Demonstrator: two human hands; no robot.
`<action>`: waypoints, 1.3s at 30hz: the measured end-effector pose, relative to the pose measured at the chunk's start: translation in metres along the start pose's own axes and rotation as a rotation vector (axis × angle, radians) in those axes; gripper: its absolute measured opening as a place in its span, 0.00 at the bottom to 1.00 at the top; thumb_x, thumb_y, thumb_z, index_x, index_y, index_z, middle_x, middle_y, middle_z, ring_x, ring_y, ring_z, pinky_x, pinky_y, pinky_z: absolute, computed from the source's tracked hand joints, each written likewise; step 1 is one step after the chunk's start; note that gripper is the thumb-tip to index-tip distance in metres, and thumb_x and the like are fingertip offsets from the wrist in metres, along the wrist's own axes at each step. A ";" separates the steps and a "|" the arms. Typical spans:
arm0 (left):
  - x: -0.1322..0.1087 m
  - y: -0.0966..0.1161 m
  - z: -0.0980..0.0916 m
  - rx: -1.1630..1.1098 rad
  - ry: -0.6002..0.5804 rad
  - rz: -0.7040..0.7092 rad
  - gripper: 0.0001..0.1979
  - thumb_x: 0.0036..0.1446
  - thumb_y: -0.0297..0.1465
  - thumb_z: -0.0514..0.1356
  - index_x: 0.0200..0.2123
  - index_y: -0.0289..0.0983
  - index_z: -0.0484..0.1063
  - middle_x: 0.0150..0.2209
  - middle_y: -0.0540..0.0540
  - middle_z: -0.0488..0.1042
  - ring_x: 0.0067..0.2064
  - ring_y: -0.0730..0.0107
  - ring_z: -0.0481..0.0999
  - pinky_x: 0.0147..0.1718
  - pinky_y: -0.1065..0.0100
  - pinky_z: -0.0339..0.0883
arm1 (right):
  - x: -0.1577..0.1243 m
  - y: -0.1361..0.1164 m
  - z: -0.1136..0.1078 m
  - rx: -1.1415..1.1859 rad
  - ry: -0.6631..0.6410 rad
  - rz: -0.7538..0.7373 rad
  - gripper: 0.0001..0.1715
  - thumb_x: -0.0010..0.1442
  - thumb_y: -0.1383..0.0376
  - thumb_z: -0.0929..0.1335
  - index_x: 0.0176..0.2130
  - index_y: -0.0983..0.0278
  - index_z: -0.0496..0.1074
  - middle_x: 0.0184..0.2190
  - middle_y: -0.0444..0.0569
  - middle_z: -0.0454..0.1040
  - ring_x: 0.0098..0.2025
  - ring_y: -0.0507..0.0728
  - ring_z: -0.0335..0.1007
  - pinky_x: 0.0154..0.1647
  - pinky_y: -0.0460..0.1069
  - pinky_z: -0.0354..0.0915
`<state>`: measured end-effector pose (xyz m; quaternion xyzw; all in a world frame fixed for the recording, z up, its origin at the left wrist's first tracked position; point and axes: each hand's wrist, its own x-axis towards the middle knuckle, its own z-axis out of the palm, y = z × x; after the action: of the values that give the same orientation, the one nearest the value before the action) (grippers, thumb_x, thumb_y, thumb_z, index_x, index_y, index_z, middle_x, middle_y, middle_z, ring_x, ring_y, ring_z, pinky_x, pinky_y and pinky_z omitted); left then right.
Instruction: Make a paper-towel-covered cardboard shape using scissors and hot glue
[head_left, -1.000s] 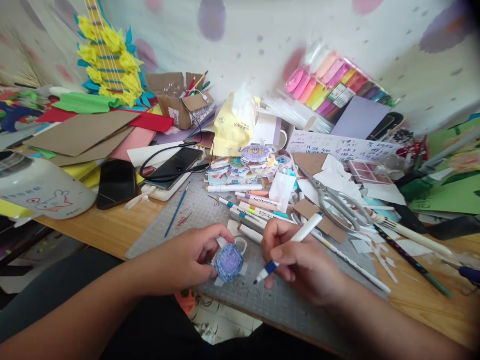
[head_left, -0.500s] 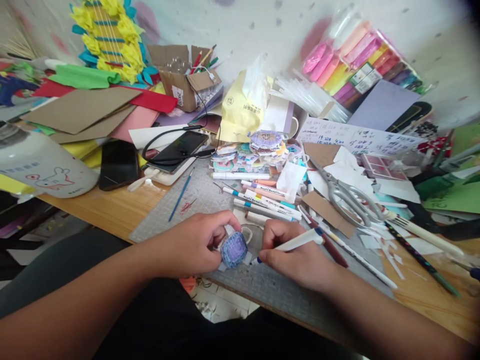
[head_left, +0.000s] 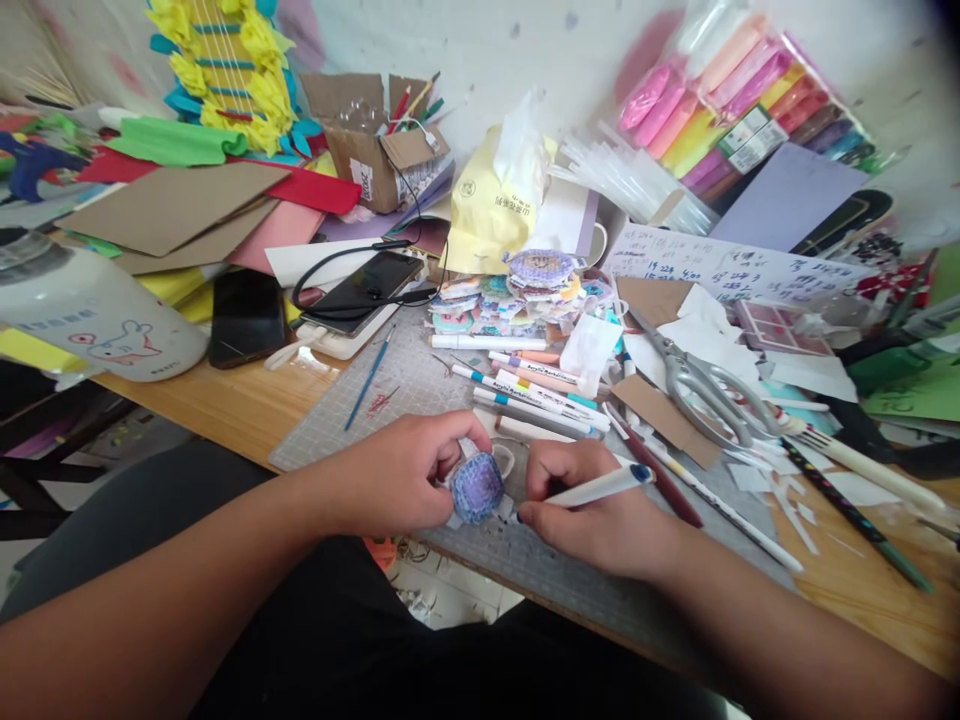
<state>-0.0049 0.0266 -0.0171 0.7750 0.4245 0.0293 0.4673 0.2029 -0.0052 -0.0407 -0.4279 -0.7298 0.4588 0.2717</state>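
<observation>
Pinched in my left hand (head_left: 431, 470) is a small blue-and-purple layered piece (head_left: 478, 487), roughly square with rounded corners and a plain purple centre. What it is made of I cannot make out. My right hand (head_left: 581, 500) is closed around a white marker (head_left: 600, 487) with a blue end. The marker's tip is mostly hidden by the fingers, just right of the piece and apart from it. Behind both hands several white markers (head_left: 551, 397) lie side by side on the grey cutting mat (head_left: 322, 425). Farther back rises a pile of similar layered pieces (head_left: 502, 300).
Large scissors (head_left: 712, 395) lie to the right among paper scraps. A thin blue brush (head_left: 369, 380) rests on the mat at the left. Phones (head_left: 247, 318), a white bottle (head_left: 105, 315) and brown card sheets (head_left: 176, 210) fill the left side. A cardboard box (head_left: 360, 160) stands behind.
The view has shifted slightly, so everything sits a little farther right. The marker's tip is now more hidden behind my right fingers. Both hands keep their holds.
</observation>
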 end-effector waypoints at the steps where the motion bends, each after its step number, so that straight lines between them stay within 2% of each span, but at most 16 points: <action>1: 0.000 0.000 0.000 -0.002 0.001 0.001 0.22 0.42 0.21 0.53 0.43 0.41 0.63 0.20 0.60 0.58 0.23 0.75 0.60 0.21 0.73 0.53 | 0.000 0.000 0.000 0.004 0.009 -0.006 0.11 0.47 0.71 0.66 0.20 0.63 0.59 0.17 0.38 0.60 0.19 0.47 0.53 0.19 0.43 0.51; 14: -0.002 -0.003 0.000 -0.035 -0.013 -0.004 0.21 0.43 0.21 0.53 0.43 0.42 0.63 0.20 0.60 0.59 0.22 0.75 0.60 0.20 0.73 0.52 | 0.000 0.000 -0.001 -0.047 0.013 0.003 0.11 0.47 0.73 0.66 0.20 0.63 0.59 0.17 0.37 0.59 0.19 0.47 0.52 0.19 0.42 0.50; 39: -0.001 -0.002 -0.001 -0.051 -0.005 -0.002 0.21 0.42 0.20 0.53 0.43 0.40 0.63 0.20 0.60 0.58 0.22 0.76 0.59 0.20 0.74 0.51 | 0.003 -0.001 -0.002 0.007 0.014 0.060 0.11 0.47 0.71 0.65 0.20 0.62 0.57 0.17 0.38 0.59 0.21 0.48 0.52 0.20 0.43 0.51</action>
<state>-0.0067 0.0268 -0.0176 0.7624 0.4231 0.0380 0.4881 0.2029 -0.0020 -0.0384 -0.4517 -0.7131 0.4663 0.2647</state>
